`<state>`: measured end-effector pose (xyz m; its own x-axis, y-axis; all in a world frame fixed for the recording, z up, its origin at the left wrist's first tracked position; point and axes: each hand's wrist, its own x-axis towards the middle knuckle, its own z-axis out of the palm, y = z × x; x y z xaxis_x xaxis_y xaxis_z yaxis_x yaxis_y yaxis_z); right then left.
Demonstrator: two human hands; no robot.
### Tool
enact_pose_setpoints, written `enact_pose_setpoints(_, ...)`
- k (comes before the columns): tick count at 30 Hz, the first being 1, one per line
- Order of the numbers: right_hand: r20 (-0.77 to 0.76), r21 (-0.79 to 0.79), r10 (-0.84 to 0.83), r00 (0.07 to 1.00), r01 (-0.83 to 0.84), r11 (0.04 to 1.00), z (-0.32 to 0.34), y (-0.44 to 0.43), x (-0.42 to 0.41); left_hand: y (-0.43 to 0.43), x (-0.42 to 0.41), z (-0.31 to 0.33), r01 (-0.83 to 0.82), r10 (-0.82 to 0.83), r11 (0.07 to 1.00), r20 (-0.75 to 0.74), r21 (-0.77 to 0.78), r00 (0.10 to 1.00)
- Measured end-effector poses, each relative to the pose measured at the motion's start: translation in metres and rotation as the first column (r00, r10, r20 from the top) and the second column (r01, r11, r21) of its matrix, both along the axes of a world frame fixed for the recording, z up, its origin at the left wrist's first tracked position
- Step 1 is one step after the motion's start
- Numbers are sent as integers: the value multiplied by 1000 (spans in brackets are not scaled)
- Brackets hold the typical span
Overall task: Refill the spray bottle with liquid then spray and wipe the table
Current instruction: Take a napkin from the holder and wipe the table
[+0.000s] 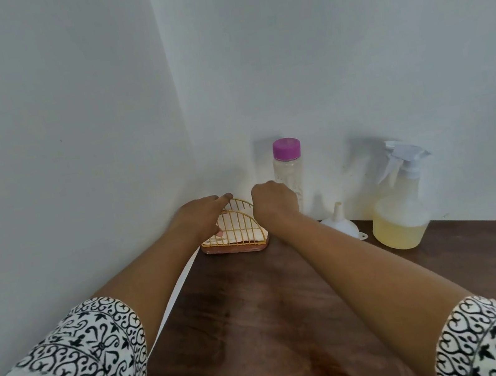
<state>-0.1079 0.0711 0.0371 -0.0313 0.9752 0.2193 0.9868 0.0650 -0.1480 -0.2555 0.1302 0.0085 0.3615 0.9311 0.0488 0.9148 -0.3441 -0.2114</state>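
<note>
A yellow wire napkin holder (240, 227) with white napkins (229, 223) in it stands in the table's far corner. My left hand (202, 216) holds its left side, fingers lying over the top and the thumb at the front. My right hand (271, 200) is curled at the holder's upper right edge, where the napkins are; its fingertips are hidden. To the right stands the spray bottle (400, 214), holding pale yellow liquid, its white trigger head on. A clear bottle with a purple cap (289, 167) stands by the back wall. A white funnel (341, 221) lies mouth-down between the bottles.
The dark wooden table (261, 316) fills the lower view, with white walls close on the left and at the back. My patterned sleeves (82, 363) are at both lower corners.
</note>
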Motion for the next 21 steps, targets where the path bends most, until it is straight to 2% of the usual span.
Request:
enact_pose_setpoints(4,37,57,9,999,-11,998,26,-6,7,10,6,2,4,-4,1000,-2,-13,1000)
enact_pose_setpoints(11,-67,88,87,994,-81,993,40,-28,38,18,10,-3,-33,33,999,1,-30,999)
enact_pose_setpoints(14,-153,85,125,980,-113,990,50,-45,58,7,12,-2,-72,77,994,72,-80,994)
enact_pose_setpoints(15,-174,76,137,975,-126,989,55,-53,66,-4,18,2,-81,95,993,171,-89,981)
enact_pose_setpoints(16,-193,60,155,969,-146,988,59,-61,73,-18,26,8,-75,108,991,343,-107,933)
enact_pose_setpoints(17,-216,41,173,961,-168,985,63,-72,81,-36,36,14,-59,132,988,582,-142,803)
enact_pose_setpoints(18,-250,16,190,949,-192,981,65,-84,88,-60,48,21,-15,166,982,809,-190,564)
enact_pose_setpoints(19,-300,-13,201,933,-215,977,67,-96,94,-86,59,27,78,178,974,932,-213,316)
enact_pose_setpoints(20,-361,-39,204,910,-233,972,68,-112,101,-116,70,32,185,187,959,970,-215,158)
enact_pose_setpoints(21,-417,-63,200,887,-247,967,70,-128,109,-145,80,36,297,202,928,974,-223,100)
